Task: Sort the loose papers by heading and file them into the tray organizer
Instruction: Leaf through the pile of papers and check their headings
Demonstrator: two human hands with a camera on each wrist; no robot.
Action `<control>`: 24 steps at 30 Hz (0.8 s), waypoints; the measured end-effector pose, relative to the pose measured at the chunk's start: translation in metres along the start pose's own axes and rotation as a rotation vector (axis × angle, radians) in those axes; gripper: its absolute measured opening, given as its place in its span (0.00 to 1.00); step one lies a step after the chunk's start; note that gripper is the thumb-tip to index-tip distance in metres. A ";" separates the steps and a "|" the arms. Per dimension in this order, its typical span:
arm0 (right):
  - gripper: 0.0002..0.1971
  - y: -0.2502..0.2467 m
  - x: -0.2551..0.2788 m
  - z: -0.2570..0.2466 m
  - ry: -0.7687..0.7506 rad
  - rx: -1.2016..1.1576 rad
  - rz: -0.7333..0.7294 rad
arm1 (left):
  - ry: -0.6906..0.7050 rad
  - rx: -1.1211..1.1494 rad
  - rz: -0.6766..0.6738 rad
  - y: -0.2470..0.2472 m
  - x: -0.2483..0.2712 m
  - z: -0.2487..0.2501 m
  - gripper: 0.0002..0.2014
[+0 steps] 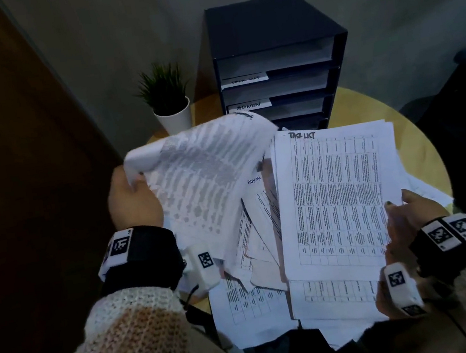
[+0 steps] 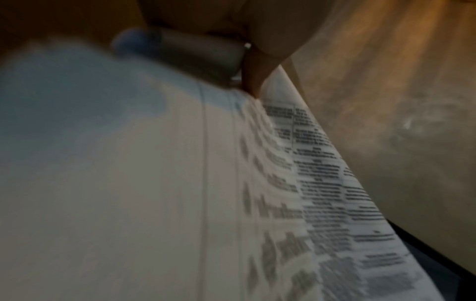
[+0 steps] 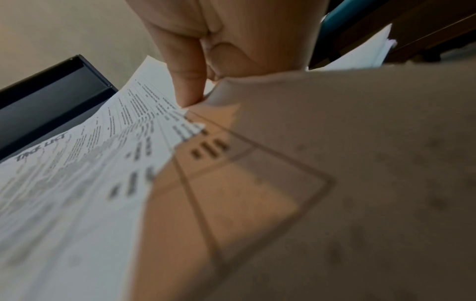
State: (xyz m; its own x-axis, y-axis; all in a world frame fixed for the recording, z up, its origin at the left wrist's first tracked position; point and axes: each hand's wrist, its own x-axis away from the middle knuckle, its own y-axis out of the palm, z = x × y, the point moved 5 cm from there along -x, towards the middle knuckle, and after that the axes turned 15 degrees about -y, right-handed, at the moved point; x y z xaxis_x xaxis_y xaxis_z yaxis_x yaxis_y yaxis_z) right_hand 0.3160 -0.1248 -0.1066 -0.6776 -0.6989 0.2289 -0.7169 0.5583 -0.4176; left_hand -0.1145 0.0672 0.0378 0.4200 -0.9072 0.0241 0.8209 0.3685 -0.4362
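The left hand (image 1: 133, 199) pinches the near-left edge of a curled sheet (image 1: 205, 177), lifted off the pile with its printed side turned away, so the rows of text show through faintly; its long axis runs from the hand up and to the right, toward the tray organizer (image 1: 278, 59). In the left wrist view a fingertip (image 2: 253, 81) presses that sheet's edge. The right hand (image 1: 408, 220) holds a flat stack of papers (image 1: 335, 191) by its right edge, thumb on top, its grip closed on the stack; the stack's long axis points away from the person, the top sheet headed in handwriting "TASK LIST" at its far end, above a printed table too small to read. Between the two lies a loose heap of papers (image 1: 260, 232) on the round wooden desk (image 1: 366, 109), one sheet marked "ADMIN". The dark organizer stands upright at the desk's far side, its open slots facing the person; one shelf label reads "ADMIN", the one above it is blurred. A small potted plant (image 1: 167, 98) stands just left of it.
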 end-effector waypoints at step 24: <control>0.08 -0.029 -0.026 0.021 0.010 -0.031 0.047 | -0.612 0.016 -0.602 0.079 0.049 -0.069 0.15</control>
State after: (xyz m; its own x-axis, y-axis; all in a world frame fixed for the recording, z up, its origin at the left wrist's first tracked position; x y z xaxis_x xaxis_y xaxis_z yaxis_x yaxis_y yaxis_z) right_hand 0.3579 -0.1323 -0.1194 -0.7124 -0.6669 0.2183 -0.6885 0.6043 -0.4009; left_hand -0.0555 0.0377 -0.0579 0.0426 -0.6813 0.7308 0.9744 -0.1334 -0.1811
